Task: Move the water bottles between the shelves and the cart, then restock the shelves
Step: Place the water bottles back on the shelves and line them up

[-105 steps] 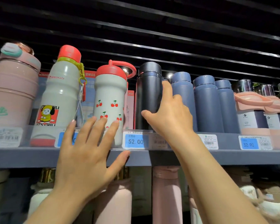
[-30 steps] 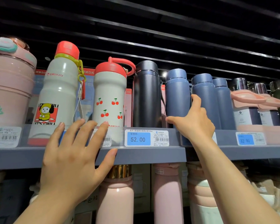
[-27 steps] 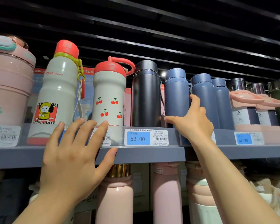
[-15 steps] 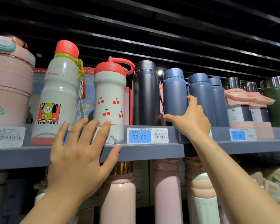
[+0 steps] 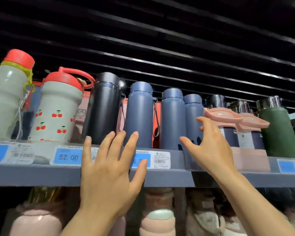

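A row of bottles stands on the grey upper shelf (image 5: pixel 32 174): a white one with a red cap (image 5: pixel 5 97), a cherry-print bottle (image 5: pixel 56 113), a black flask (image 5: pixel 104 108) and three blue flasks (image 5: pixel 140 116). My left hand (image 5: pixel 109 169) is spread flat in front of the shelf edge, fingertips reaching the bases of the black flask and the first blue one. My right hand (image 5: pixel 209 149) is raised with fingers spread in front of the two right-hand blue flasks (image 5: pixel 173 120), gripping nothing.
Right of the blue flasks stand dark bottles with pink lids (image 5: pixel 223 116) and a green flask (image 5: pixel 278 130). Blue price tags (image 5: pixel 67 156) line the shelf edge. Pink bottles (image 5: pixel 39 222) fill the shelf below. A dark slatted ceiling runs overhead.
Both hands have shifted right along the shelf. My left hand left the cherry bottle's tag for the black and blue flasks. My right hand let go of a blue flask and opened.
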Tool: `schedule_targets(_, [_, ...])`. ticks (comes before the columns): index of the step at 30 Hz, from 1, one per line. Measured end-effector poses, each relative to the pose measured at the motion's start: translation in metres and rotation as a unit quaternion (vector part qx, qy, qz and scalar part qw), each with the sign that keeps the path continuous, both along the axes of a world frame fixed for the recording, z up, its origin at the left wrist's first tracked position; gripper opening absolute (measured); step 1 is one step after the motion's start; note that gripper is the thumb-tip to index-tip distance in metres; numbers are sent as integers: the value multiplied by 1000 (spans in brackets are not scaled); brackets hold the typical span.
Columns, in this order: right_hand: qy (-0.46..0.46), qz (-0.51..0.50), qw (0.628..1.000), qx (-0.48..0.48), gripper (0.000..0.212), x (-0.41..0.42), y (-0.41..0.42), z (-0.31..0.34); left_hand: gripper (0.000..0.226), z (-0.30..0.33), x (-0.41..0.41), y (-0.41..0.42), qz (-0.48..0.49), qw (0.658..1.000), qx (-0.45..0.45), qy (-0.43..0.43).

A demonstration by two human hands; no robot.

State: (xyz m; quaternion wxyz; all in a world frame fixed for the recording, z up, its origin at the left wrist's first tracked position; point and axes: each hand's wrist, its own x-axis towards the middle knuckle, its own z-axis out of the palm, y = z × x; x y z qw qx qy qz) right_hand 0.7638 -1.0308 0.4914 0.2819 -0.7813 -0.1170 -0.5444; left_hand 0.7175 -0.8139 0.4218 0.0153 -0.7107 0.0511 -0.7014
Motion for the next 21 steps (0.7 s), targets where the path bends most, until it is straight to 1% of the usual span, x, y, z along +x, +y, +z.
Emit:
schedule_targets(3, [-10, 49, 998, -28, 71, 10, -7, 4, 53, -1, 14, -12, 40, 999, -12, -21])
schedule_targets(7, [6, 57, 996, -74, 75, 17, 6, 20, 50, -3, 16, -10, 78, 996, -5, -32])
schedule_targets(9, [17, 65, 996, -66, 76, 19, 14, 25, 50, -3, 15, -10, 84, 996, -2, -27])
schedule_targets(16, [12, 29, 999, -26, 79, 22, 32, 18, 50, -3, 13, -10, 80, 997, -5, -18])
schedule_targets(21, [49, 40, 998, 9, 80, 19, 43, 18, 51, -5, 11, -10, 77, 997, -7, -12])
